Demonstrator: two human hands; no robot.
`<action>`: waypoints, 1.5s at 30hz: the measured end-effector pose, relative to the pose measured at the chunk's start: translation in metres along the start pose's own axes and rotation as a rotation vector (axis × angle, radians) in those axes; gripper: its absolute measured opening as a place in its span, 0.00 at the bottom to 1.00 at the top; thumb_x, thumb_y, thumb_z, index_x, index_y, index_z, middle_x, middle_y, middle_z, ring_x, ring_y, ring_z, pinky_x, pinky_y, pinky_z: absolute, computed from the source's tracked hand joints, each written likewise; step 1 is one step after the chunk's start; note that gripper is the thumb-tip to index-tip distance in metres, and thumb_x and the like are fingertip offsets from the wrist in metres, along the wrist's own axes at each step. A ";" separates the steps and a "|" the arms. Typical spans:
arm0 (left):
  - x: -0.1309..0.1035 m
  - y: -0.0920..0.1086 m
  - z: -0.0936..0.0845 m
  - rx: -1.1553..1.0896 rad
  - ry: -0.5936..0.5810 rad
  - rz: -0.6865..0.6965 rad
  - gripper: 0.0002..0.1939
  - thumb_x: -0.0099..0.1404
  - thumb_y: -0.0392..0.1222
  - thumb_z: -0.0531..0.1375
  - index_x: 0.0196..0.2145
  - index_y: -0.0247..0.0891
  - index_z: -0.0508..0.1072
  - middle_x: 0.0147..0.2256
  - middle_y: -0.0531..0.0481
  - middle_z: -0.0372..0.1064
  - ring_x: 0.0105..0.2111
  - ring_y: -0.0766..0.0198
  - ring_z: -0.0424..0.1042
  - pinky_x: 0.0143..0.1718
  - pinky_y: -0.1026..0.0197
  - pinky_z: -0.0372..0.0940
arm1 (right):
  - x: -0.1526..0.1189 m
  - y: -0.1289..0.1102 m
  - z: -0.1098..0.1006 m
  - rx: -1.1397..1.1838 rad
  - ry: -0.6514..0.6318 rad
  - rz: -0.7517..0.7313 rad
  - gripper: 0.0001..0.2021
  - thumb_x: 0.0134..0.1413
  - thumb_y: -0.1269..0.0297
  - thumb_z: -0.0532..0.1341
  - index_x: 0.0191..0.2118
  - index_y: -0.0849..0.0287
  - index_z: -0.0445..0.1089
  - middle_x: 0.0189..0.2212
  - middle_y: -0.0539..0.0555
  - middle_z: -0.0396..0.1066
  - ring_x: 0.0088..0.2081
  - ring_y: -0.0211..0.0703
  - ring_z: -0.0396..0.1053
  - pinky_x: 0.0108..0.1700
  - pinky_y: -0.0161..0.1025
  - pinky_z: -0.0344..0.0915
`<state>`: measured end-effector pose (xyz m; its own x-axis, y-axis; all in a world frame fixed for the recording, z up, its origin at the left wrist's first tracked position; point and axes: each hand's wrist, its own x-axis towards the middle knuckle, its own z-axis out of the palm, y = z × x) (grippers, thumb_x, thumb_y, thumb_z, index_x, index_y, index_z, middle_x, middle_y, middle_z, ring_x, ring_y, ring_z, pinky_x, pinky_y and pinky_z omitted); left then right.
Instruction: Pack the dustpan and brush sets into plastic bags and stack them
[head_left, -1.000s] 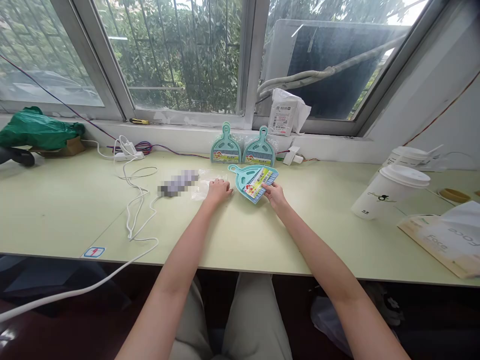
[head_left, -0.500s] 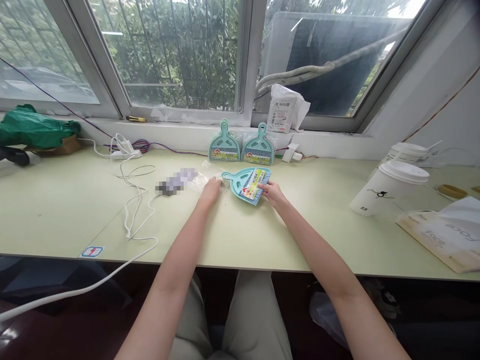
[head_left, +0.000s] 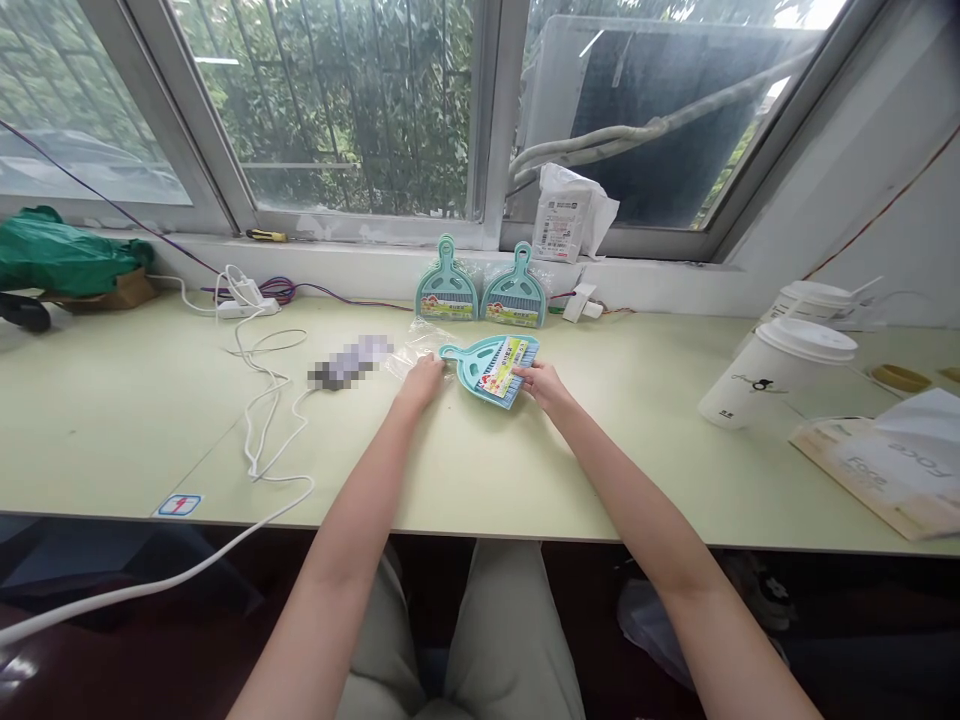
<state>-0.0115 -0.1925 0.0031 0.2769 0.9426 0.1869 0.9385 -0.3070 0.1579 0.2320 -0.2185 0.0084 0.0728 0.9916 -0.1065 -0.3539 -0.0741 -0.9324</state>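
Note:
A turquoise dustpan [head_left: 474, 380] with a small brush set in it and a yellow-green label [head_left: 504, 366] lies tilted over the table, its handle pointing left. My right hand [head_left: 546, 384] is closed on its wide, bristled edge. At the handle end my left hand [head_left: 424, 380] is closed on a crumpled clear plastic bag [head_left: 414, 345], which spreads out behind and around the fingers. Whether those fingers also touch the handle I cannot tell. Against the wall behind stand two more groups of the same dustpan sets, a left one [head_left: 447, 290] and a right one [head_left: 515, 295], in clear wrap.
Left of my hands lie a pixelated object [head_left: 351, 362] and a white cable [head_left: 259, 430] running to a power strip [head_left: 247, 305]. White lidded cups [head_left: 772, 375] and a tissue pack [head_left: 885, 465] stand at the right. A yellow-handled cutter [head_left: 267, 236] rests on the sill.
The clear plastic bag has spread a little upward behind my left hand. Both hands and the dustpan stay almost in place; the whole view has shifted slightly.

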 end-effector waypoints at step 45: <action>0.007 0.012 -0.007 -0.169 0.366 0.039 0.33 0.59 0.20 0.43 0.60 0.32 0.64 0.63 0.39 0.53 0.63 0.54 0.53 0.60 0.52 0.58 | -0.005 -0.005 0.001 -0.045 0.162 -0.152 0.09 0.45 0.81 0.63 0.35 0.65 0.70 0.36 0.56 0.76 0.35 0.42 0.75 0.43 0.43 0.75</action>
<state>-0.0001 -0.1906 0.0129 0.1910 0.8300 0.5240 0.8734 -0.3874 0.2953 0.2321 -0.2226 0.0141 0.2720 0.9622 -0.0138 -0.2861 0.0672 -0.9559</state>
